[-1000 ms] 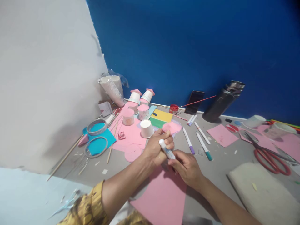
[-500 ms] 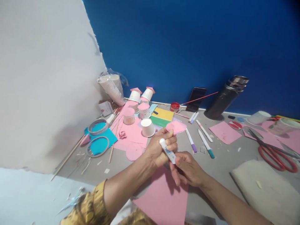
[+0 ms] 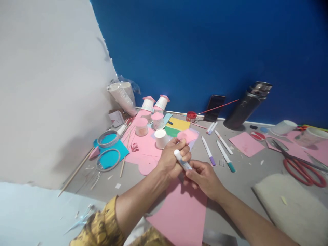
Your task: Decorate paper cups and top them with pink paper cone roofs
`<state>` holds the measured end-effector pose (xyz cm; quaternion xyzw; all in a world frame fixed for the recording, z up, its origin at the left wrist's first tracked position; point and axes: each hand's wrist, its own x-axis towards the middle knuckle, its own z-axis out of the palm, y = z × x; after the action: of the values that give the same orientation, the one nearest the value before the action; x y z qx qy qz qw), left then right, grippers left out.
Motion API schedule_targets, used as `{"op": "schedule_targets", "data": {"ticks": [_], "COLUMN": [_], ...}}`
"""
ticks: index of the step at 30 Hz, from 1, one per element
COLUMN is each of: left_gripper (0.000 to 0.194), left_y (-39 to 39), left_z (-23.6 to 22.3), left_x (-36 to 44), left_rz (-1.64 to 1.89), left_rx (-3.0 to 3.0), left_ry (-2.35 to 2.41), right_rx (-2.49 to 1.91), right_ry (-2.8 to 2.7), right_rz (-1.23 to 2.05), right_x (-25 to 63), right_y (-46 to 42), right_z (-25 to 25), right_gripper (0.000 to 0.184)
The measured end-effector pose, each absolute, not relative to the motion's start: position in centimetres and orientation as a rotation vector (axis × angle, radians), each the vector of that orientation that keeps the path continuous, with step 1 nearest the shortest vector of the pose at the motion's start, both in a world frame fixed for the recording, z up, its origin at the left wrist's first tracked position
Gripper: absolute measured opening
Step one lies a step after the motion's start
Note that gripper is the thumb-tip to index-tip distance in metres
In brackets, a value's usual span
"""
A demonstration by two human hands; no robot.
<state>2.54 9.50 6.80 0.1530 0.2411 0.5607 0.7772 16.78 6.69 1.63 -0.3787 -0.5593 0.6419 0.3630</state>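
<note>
My left hand (image 3: 174, 157) is closed round a white glue stick (image 3: 182, 160) with blue print, which lies aslant across the fingers. Between its thumb and forefinger it also pinches a pink paper disc (image 3: 188, 135). At the lower end of the stick, my right hand (image 3: 205, 177) has its thumb and curled fingers on the tube; its fingertips are partly hidden. Beneath both hands lies a large pink sheet (image 3: 179, 215). Just beyond the left hand, an upturned white paper cup (image 3: 161, 138) stands near several cups with pink paper tops (image 3: 157, 119).
Markers (image 3: 208, 151) lie right of the hands. Further right are red-handled scissors (image 3: 304, 171), a folded cloth (image 3: 289, 205) and a dark flask (image 3: 246, 107) by the blue wall. Leftward sit grey rings (image 3: 108, 160) on blue paper, wooden sticks (image 3: 77, 171) and stacked cups (image 3: 122, 97).
My right fingers spread open below the glue stick half a second ago and have curled back in at its end. The pink disc tilted and shifted slightly left. The left hand kept its hold.
</note>
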Motion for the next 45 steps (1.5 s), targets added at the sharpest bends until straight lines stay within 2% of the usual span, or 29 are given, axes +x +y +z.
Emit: {"op": "schedule_targets", "data": {"ticks": [5,12,20,25,30,38,45], "left_gripper": [0.038,0.043,0.010,0.014,0.014,0.023,0.020], "left_y": [9.3,9.4,9.0,9.4,9.2,9.2,9.1], "left_z": [6.8,6.4,7.3,8.3,7.2,5.8,5.3], "left_x": [2.6,3.0,2.3,0.9,1.1,1.6,1.7], "left_rz": [1.201,1.303,1.601,1.439,1.208,1.283,1.278], "left_rx": [0.358,0.487,1.020,1.390,1.529,1.820,1.759], "left_ry": [0.509,0.604,1.002,1.236,1.255,1.189,1.199], "right_rx": [-0.893,-0.896,-0.689,-0.715,-0.920,-1.156,-1.132], "right_ry": [-1.488,-1.208,-0.912,-0.957,-1.082,-1.375,-1.579], "right_rz": [1.701,1.815,1.840,1.430,0.953,0.540,0.229], "right_x": [16.9,16.5,18.2,19.9,20.9,20.4,20.3], "right_y": [6.5,7.0,7.9,8.0,7.9,7.2,7.1], "right_z": [1.5,1.2,2.1,4.0,4.6,4.9,4.1], "right_gripper": [0.057,0.056,0.048,0.038,0.029,0.018,0.011]}}
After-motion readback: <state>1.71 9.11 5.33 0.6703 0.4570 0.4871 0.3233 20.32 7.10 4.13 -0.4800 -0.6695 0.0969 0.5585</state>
